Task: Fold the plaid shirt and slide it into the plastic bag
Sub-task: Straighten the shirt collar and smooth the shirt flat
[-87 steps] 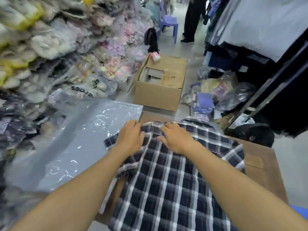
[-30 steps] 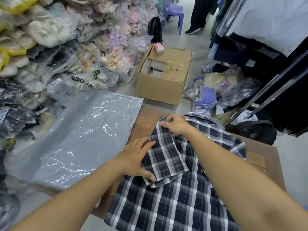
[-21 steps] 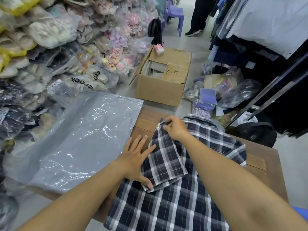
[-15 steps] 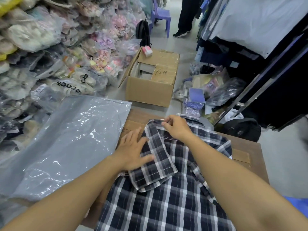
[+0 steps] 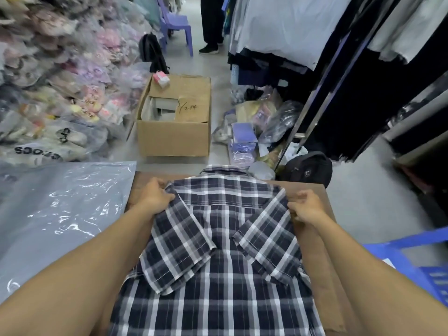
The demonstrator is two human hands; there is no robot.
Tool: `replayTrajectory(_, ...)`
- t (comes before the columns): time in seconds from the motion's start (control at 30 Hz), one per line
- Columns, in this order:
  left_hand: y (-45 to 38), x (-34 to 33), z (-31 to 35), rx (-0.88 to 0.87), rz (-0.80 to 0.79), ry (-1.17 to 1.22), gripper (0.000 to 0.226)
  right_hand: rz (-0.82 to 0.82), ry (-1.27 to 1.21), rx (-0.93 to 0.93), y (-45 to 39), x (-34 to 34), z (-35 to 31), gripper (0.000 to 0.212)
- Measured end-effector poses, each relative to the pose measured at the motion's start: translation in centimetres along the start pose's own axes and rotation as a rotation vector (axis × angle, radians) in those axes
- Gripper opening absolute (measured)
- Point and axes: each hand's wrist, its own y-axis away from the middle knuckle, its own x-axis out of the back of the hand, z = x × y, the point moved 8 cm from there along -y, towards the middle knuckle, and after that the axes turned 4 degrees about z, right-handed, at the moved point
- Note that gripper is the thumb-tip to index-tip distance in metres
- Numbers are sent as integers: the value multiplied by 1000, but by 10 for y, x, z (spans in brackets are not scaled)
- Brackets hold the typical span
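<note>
The dark blue and white plaid shirt [image 5: 218, 263] lies back up on a brown cardboard-topped table [image 5: 324, 263], collar at the far edge. Both short sleeves are folded inward across the back. My left hand [image 5: 155, 197] grips the shirt's left shoulder edge. My right hand [image 5: 304, 208] pinches the right shoulder edge. The large clear plastic bag [image 5: 60, 214] lies flat to the left, its corner touching the table's far left edge.
An open cardboard box [image 5: 173, 139] stands on the floor beyond the table. Bagged shoes [image 5: 53, 88] pile up on the left. Clothes hang on a rack [image 5: 315, 40] at right, with bags and a black backpack [image 5: 308, 169] below. A person stands by a purple chair [image 5: 177, 23]. A blue stool [image 5: 417, 260] is at right.
The left sleeve was folded in first; now the right sleeve is folded in too. My hands have moved apart to grip both shoulder edges. The camera view has shifted right.
</note>
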Motion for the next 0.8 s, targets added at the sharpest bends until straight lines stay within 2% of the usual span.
replayTrajectory(0.1,-1,3,0,20,31,8,38,-79,-81,-20,2,-9,-3,38)
replayTrajectory(0.2,-1,4,6,4,11,19,8,-143,-76,3,5,-14,-13,11)
replayTrajectory(0.23,-2,5,9,-9,5,34,10,-161,-82,8,11,-13,-21,2)
replayTrajectory(0.3,-1,11,19,-24,10,80,19,-164,-97,23,11,-9,-36,18)
replayTrajectory(0.4,-4,30,47,-52,47,188,11,-113,-140,49,4,5,-64,13)
replayTrajectory(0.53,-10,64,103,-168,120,285,12,-61,-211,127,-2,24,-113,17)
replayTrajectory(0.67,-15,98,151,-236,186,474,12,-2,-338,212,-2,50,-165,6)
replayTrajectory(0.8,-23,124,163,-283,205,477,18,-27,-440,261,3,68,-187,9)
